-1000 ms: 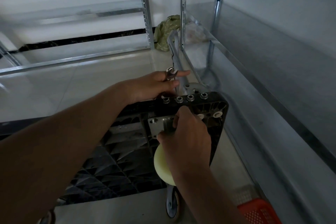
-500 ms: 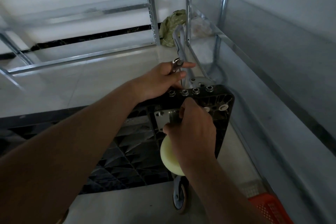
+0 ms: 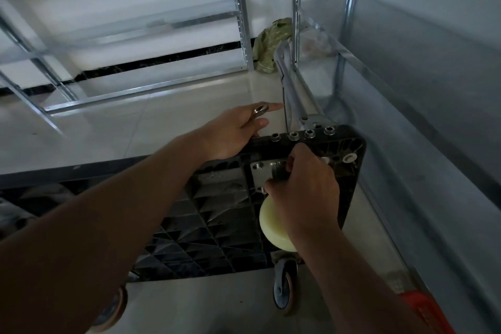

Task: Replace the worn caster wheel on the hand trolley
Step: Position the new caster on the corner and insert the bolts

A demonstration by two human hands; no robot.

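Hands at work on an upturned black ribbed-plastic trolley deck (image 3: 217, 225): right hand (image 3: 306, 190) grasps a stiff, likely weighty cream-wheeled steel caster (image 3: 273, 228) by its bracket against the mounting corner; left hand (image 3: 230, 133), steadying the rim, holds a small metal wrench (image 3: 259, 110).

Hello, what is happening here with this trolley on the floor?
A person is fitting a pale caster wheel onto the upturned black trolley deck. The right hand works at its metal mounting plate. The left hand holds a small wrench at the deck's edge. A darker wheel sits below.
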